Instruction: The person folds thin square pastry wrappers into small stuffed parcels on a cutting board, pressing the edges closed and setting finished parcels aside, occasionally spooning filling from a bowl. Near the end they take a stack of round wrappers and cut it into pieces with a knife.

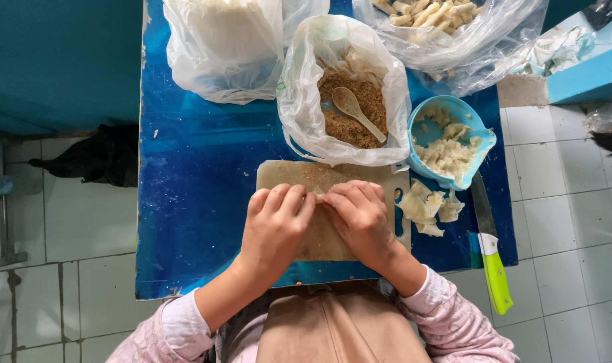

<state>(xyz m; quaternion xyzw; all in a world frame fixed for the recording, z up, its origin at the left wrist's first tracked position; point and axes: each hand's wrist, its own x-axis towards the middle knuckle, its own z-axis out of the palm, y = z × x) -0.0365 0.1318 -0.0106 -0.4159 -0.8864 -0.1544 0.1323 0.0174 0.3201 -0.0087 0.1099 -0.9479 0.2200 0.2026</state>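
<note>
- A thin, pale wrapper sheet (pixel 322 176) lies flat on a cutting board (pixel 400 222) at the near middle of the blue desk (pixel 198 195); its surface looks translucent and speckled with brown crumbs.
- The left hand (pixel 273 225) and right hand (pixel 359 216) press down side by side on the sheet, fingers curled over its middle, fingertips nearly meeting.
- Whatever sits under the fingers is hidden; it is probably a roll being folded, but I cannot tell.
- Behind the board, a clear plastic bag (pixel 299 101) holds brown crumbly filling (pixel 359 124) with a pale spoon (pixel 356 111) lying in it.
- A light blue bowl (pixel 480 138) of whitish pieces stands to the right, more pieces (pixel 427 208) beside the board.
- A knife (pixel 491 252) with a green handle lies at the desk's right edge.
- Bags at the far edge are cut off by the frame.
</note>
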